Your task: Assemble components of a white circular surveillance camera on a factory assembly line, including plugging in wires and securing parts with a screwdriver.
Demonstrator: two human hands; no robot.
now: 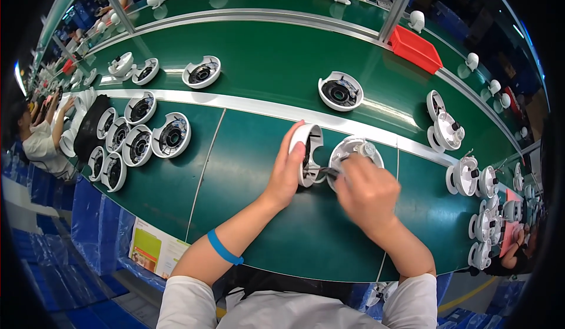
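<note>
1. Left hand (pixel 285 173) has a white housing (pixel 304 134) gripped, tipped up on edge, thumb against its side.
2. Right hand (pixel 369 191) is knuckles-up, fingers curled over the white shell (pixel 339 150) just beside it; too blurry to tell what's pinched.
3. Both parts are mid-bench (pixel 253 223).

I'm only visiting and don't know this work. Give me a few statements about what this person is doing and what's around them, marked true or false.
1. The left hand holds a round white housing tipped on its side. True.
2. A blue band circles the right forearm. False: it is around the left forearm.
3. The right hand is over a second housing. True.
4. The tray at the upper right is yellow. False: it is red.
5. Several more housings lie on the person's left. True.
</note>
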